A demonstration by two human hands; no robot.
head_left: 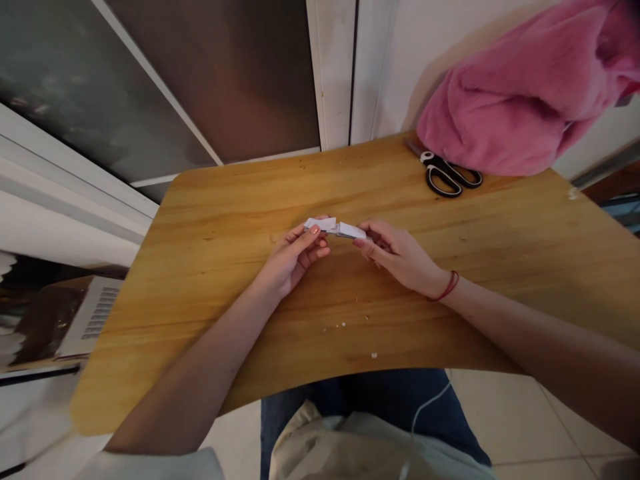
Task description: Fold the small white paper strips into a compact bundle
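A small folded piece of white paper (336,227) is held just above the middle of a wooden table (210,220). My left hand (295,257) pinches its left end between thumb and fingers. My right hand (395,253) pinches its right end; a red string sits around that wrist. Both hands meet at the paper, with the fingertips nearly touching. Whether the paper touches the tabletop is unclear.
Black-and-white scissors (447,173) lie shut at the far right of the table, beside a pink fluffy cloth (525,93). A few tiny white scraps (373,355) lie near the front edge. A wall and a window frame stand behind the table.
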